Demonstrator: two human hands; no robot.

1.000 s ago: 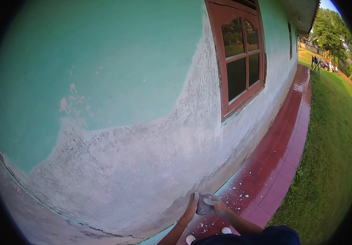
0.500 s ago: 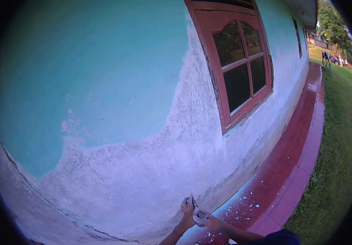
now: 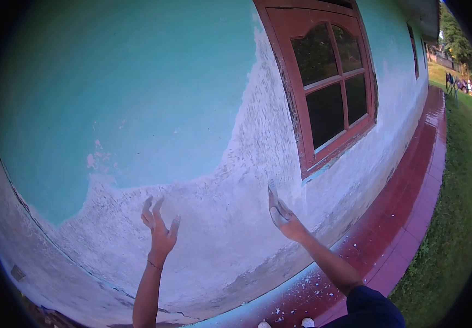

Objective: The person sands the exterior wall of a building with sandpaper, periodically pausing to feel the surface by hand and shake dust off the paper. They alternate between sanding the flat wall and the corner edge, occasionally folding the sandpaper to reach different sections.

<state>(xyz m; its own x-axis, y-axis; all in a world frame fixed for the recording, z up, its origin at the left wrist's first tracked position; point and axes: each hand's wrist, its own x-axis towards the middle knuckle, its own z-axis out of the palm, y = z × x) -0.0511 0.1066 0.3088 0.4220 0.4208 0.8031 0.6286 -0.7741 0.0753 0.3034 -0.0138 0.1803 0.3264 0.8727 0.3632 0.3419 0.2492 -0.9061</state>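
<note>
My left hand (image 3: 160, 228) is raised before the wall, fingers spread and slightly curled, with nothing in it. A thin bracelet (image 3: 155, 265) circles that wrist. To its right, my right hand (image 3: 283, 212) appears nearly edge-on, fingers stretched upward, below and left of the window's lower corner. Pale grey dust coats the fingers of both hands. Behind them is the wall (image 3: 208, 218), with turquoise paint (image 3: 154, 98) above and a bare, whitish, scraped area below, its border ragged.
A red-framed window (image 3: 334, 82) is set in the wall at right. Along the base runs a red tiled walkway (image 3: 378, 224) scattered with pale paint flakes, edged by grass (image 3: 449, 202). Two pale shoe or foot tips (image 3: 307, 322) show at the bottom edge.
My hands were together low near the wall's base; now they are apart and higher, the left further left and the right up and to the right. The view has shifted slightly.
</note>
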